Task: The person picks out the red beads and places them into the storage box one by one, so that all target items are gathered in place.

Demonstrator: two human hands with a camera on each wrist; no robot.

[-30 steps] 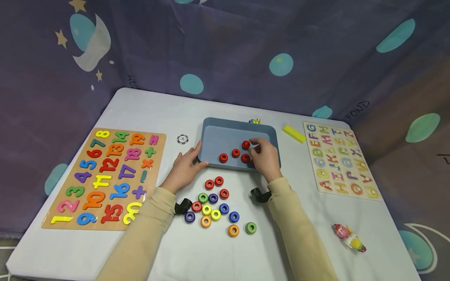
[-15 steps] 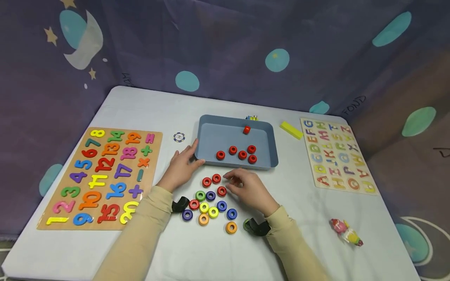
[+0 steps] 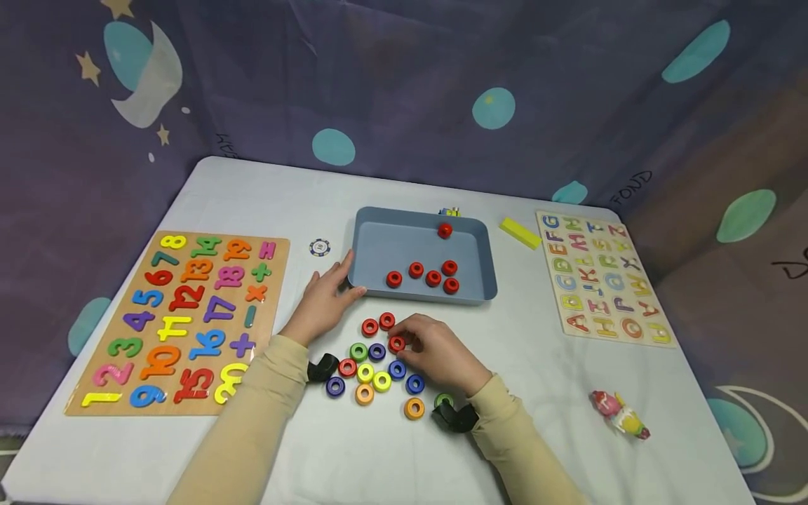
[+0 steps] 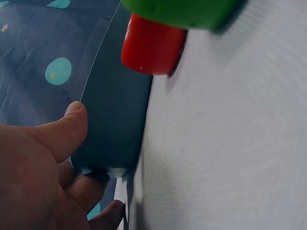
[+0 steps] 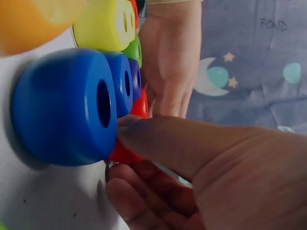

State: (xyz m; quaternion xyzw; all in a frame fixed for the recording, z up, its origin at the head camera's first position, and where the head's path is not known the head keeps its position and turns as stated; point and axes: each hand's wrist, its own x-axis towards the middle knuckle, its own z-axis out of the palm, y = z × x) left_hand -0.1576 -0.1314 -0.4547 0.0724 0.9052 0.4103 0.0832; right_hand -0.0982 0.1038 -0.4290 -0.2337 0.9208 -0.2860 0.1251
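Note:
My left hand [image 3: 320, 303] rests against the near left corner of a blue-grey tray [image 3: 394, 245], its thumb along the near wall and its fingers at the left side. Several red beads [image 3: 433, 278] with holes lie in the tray. In front of it, my right hand [image 3: 442, 352] pinches another red bead [image 3: 396, 344] between thumb and fingers, low over the table. The right wrist view shows that thumb [image 5: 153, 141] partly covering the red bead [image 5: 123, 152], with a blue bead [image 5: 62, 108] close beside it.
Loose beads in green, purple, yellow, blue, orange [image 3: 364, 394] and red lie around the right hand. A number board [image 3: 274, 280] is at left, a letter board [image 3: 606, 280] at right. A poker chip [image 3: 320, 247], yellow block [image 3: 520, 233] and small figure [image 3: 618, 414] lie about.
My right hand has left the tray, where a red bead now lies near the back wall, and come toward me to the loose beads, taking hold of a red one. The left hand stays at the tray.

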